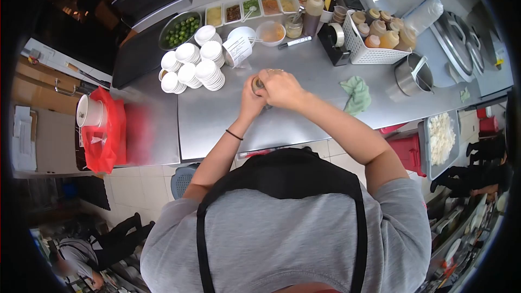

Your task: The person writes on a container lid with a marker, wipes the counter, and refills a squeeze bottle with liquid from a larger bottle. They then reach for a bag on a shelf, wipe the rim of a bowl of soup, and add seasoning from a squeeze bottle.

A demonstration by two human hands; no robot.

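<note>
My left hand [249, 100] and my right hand [283, 90] meet over the middle of the steel counter [217, 125]. Both are closed around a small round brownish thing [258, 83], mostly hidden by the fingers; I cannot tell what it is. My right hand lies over its right side, my left hand wraps it from the left. Just beyond my left hand stands a clear bag with a printed label [237, 50]. Stacks of white lids or shallow cups [206, 70] stand to the left. A capped marker [294, 43] lies beyond my right hand.
Topping trays [233, 14], a bowl of green limes [182, 32] and an orange-filled bowl [271, 33] line the back. Rightward are a tape dispenser [333, 46], a white basket [374, 54] of sauce bottles, a green cloth [356, 95] and a metal pot [407, 78]. A red bag [108, 141] sits left.
</note>
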